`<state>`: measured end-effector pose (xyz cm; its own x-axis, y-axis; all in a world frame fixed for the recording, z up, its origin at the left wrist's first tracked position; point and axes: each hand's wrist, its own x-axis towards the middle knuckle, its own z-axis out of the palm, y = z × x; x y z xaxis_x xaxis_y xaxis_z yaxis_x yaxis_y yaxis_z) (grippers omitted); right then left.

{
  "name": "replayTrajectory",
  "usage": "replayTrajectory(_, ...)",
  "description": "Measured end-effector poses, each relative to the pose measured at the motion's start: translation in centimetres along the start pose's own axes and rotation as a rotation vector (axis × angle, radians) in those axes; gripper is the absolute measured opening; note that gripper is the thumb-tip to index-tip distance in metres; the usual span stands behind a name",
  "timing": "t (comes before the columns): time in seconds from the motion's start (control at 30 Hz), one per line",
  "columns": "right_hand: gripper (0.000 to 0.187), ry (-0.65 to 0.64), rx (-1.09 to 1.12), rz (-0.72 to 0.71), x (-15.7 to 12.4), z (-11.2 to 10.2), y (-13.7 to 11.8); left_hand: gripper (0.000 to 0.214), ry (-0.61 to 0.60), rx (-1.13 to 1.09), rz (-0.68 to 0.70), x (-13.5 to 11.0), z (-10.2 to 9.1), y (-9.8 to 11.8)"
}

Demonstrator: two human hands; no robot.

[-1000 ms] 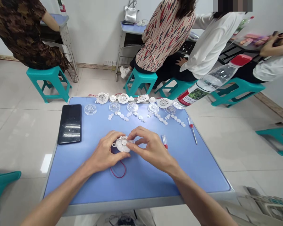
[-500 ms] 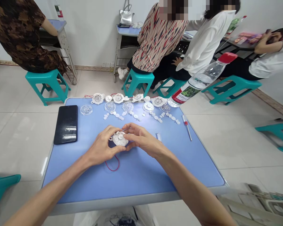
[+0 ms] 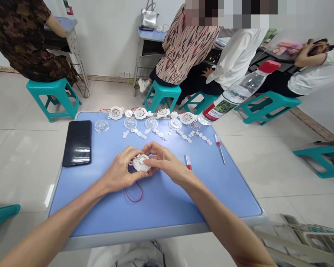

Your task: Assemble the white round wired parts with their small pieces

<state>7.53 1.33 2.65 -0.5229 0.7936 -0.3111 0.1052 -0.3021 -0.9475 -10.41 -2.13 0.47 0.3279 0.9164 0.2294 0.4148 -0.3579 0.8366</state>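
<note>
Between both hands, just above the blue table, is a white round plastic housing (image 3: 140, 165) with small side lugs and a small white disc on top. My left hand (image 3: 124, 167) is wrapped round its left side, thumb along the near edge. On the right side, my right hand (image 3: 163, 162) grips the rim, with a finger pressing near the disc. A red wire (image 3: 141, 193) loops out below the housing onto the table. Part of the housing's far and right edges is hidden by my fingers.
Similar white housings (image 3: 115, 113), clear covers (image 3: 130, 123) and small white gears (image 3: 160, 135) line the far side. A phone (image 3: 77, 144) lies left; screwdrivers (image 3: 219, 149) and a water bottle (image 3: 225, 105) are right. Several people sit on green stools (image 3: 51, 89) beyond.
My right hand's finger has shifted slightly on top of the housing, near the disc. Both hands keep hold of it. The view has moved a little, showing more of the nearer screwdriver.
</note>
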Motion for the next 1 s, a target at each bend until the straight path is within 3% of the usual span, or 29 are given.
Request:
replayTrajectory(0.13,0.03,0.033,-0.207,-0.102,-0.08,-0.27,-0.04,0.042,0.015,0.013,0.009,-0.09,0.06,-0.18)
replayTrajectory(0.3,0.014,0.143,-0.527,-0.356,-0.44,-0.29,-0.19,0.042,0.032,0.019,-0.001,-0.28,0.13,-0.4)
replayTrajectory(0.47,0.012,0.177,-0.776,-0.504,-0.77,0.25,-0.24,0.033,0.026,0.025,0.012,-0.37,0.24,-0.47)
replayTrajectory(0.77,0.013,0.14,-0.956,-0.639,-0.73,0.26,-0.56,0.028,0.019,0.038,0.013,-0.2,0.2,-0.4)
replayTrajectory(1.0,0.012,0.097,-0.961,-0.686,-0.56,-0.17,-0.26,0.033,0.004,0.028,0.001,-0.21,0.21,-0.51)
